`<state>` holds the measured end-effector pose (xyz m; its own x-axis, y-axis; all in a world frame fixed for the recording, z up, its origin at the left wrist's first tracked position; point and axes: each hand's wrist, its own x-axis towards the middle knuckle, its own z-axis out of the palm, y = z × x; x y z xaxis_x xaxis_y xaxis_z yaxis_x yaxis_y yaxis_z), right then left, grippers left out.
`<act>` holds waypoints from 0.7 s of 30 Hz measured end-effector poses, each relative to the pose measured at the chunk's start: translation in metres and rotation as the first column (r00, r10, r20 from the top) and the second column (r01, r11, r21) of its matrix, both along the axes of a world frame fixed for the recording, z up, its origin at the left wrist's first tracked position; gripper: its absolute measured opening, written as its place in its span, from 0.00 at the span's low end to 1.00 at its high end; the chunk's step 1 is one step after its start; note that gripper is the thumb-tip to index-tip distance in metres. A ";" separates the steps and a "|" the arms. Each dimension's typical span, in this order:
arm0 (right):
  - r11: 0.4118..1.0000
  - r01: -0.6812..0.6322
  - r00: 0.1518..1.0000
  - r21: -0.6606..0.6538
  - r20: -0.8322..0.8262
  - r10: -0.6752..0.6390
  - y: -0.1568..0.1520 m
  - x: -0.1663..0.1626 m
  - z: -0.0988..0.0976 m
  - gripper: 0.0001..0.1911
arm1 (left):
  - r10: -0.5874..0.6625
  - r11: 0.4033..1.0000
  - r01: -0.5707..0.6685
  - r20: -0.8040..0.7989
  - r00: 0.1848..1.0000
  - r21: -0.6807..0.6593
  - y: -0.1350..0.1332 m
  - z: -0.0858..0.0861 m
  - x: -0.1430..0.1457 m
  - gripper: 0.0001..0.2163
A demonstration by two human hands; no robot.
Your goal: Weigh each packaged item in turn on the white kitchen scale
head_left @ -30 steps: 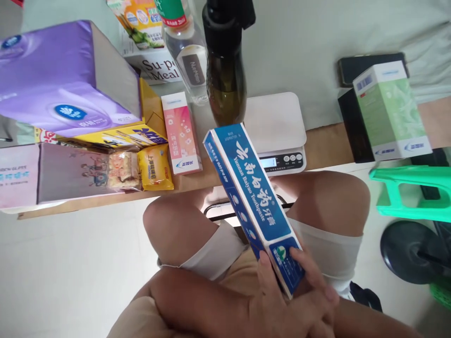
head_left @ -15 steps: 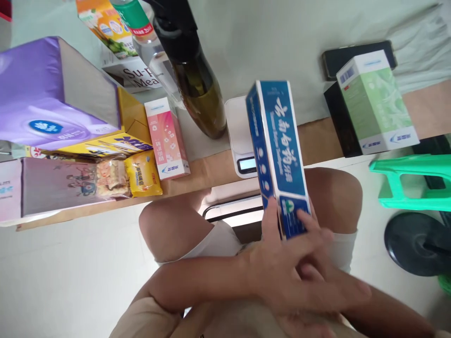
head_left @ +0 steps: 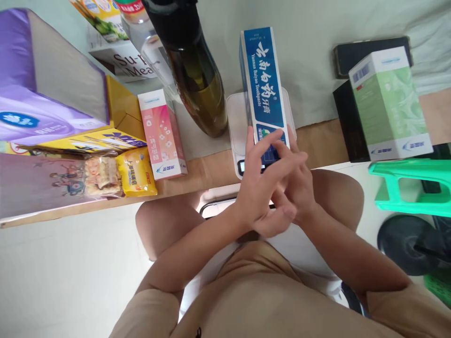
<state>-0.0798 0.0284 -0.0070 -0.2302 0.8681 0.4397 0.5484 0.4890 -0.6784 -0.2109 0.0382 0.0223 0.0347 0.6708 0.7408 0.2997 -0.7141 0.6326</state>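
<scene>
Toothpaste box point(head_left: 262, 84), blue with white lettering, is at our two hands, its printed face up and its far end pointing away from us. It covers the middle of the white kitchen scale point(head_left: 237, 117) in our view; we cannot tell whether it touches the scale or is just above it.

Our left hand point(head_left: 261, 188) lies over the near end of the box, fingers spread, one along the left edge and others crossing the printed face. Our right hand point(head_left: 299, 188) is largely beneath it, with a fingertip by the box's right edge. Since the hands overlap, we cannot tell how firmly either one grips.

Just left of the scale we have a dark bottle point(head_left: 200, 84), with a clear bottle point(head_left: 143, 44) behind it. Further left come a pink box point(head_left: 160, 136), a yellow packet point(head_left: 137, 173) and a wrapped snack point(head_left: 102, 176) near the table edge, with a purple tissue pack point(head_left: 66, 70) beyond them.

On our right, a green box point(head_left: 389, 103) is beside a black box point(head_left: 343, 122), near a phone point(head_left: 352, 58). Below the table edge we see a bright green stool point(head_left: 412, 185).
</scene>
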 end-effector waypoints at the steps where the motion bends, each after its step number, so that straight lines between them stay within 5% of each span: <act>1: 0.995 0.008 1.000 0.103 -0.009 -0.007 0.005 0.004 0.000 0.40 | 0.042 0.999 -0.042 0.010 0.999 0.004 0.000 -0.005 -0.005 0.24; 5: 0.882 0.189 0.977 0.432 -0.173 -0.124 0.026 0.029 -0.010 0.34 | 0.118 0.991 -0.119 0.018 0.993 0.061 -0.001 -0.027 -0.038 0.24; 9: 0.859 0.356 0.924 0.367 -0.272 -0.267 0.034 0.042 -0.021 0.30 | 0.117 0.992 -0.120 0.091 0.989 0.028 -0.003 -0.033 -0.066 0.16; 14: 0.862 0.400 0.916 0.312 -0.112 -0.384 0.034 0.038 -0.025 0.29 | 0.167 0.983 -0.159 0.075 0.983 -0.095 -0.001 -0.022 -0.073 0.09; 21: 0.892 0.380 0.923 0.247 -0.173 -0.345 0.033 0.033 -0.021 0.25 | 0.165 0.966 -0.156 0.023 0.986 -0.207 -0.001 -0.019 -0.076 0.09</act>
